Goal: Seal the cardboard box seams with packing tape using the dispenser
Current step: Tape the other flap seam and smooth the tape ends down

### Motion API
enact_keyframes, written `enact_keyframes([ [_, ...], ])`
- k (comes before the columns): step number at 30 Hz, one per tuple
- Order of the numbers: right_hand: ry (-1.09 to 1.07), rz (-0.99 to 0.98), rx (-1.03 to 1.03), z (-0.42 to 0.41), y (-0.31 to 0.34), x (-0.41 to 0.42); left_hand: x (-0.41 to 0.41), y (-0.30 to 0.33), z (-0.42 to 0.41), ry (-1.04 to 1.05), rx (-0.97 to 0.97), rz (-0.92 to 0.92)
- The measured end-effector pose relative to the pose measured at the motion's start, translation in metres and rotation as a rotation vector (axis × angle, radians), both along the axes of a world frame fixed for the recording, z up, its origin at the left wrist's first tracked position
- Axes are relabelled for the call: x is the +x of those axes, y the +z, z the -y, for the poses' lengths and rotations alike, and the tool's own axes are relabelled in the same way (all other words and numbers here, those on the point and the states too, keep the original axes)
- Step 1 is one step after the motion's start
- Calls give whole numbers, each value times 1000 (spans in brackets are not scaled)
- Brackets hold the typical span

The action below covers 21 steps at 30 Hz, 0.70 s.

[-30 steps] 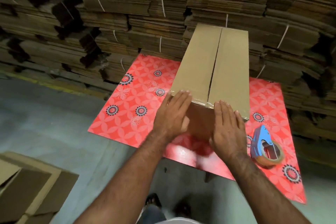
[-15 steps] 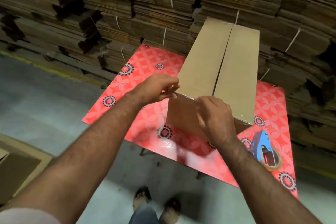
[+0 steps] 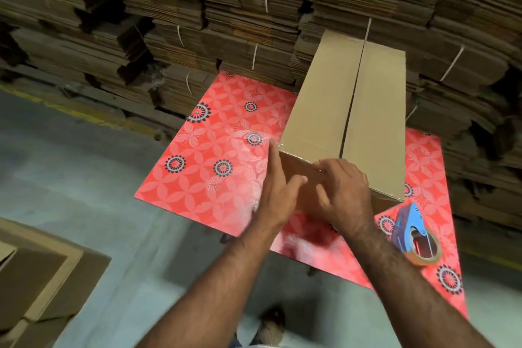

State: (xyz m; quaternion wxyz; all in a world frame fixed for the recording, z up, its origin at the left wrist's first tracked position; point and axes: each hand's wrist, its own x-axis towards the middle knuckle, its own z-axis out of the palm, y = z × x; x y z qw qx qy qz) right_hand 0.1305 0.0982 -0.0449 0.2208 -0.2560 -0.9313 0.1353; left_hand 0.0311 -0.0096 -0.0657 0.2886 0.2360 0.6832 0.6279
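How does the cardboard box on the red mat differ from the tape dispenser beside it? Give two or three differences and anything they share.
The cardboard box is plain brown, while the tape dispenser is blue with a brown tape roll. The box is far larger than the dispenser. Both hands, left hand and right hand, are at the box's near end, whereas the dispenser lies untouched. Both rest on the red mat.

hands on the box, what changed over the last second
Both hands lay flat on the box's near top edge, then curled to pinch along it. Now the left hand has opened at the near left corner, while the right hand presses curled fingers on the edge. The box, its middle seam untaped, and the tape dispenser on the table stayed put.
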Motion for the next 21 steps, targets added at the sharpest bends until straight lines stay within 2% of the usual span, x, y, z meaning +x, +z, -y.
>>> enact_keyframes([
  [2, -10, 2, -8, -1, 1, -1, -16, -14, -10, -3, -99, 125],
  [5, -11, 10, -10, -2, 1, -3, -32, -38, -9, -158, -473, 22],
  [6, -6, 11, -10, -2, 1, -3, -30, -42, -5, -178, -536, -25],
  [7, -3, 11, -11, -2, 0, -3, -25, -41, -1, -151, -510, -73],
  [10, 5, -6, -35, -3, -1, -2, -2, -29, 2, -19, -187, -188],
  [11, 12, -8, -42, -3, -2, -2, 3, -25, -2, -17, -132, -219],
  [15, 23, 0, -61, -8, -5, -1, 1, -32, -14, -86, -186, -371],
  [19, 24, -5, -84, -10, -3, 0, -38, -31, 21, -145, -89, -378],
  [21, 17, -16, -93, -9, -1, -1, -69, -21, 32, -101, -58, -462],
])
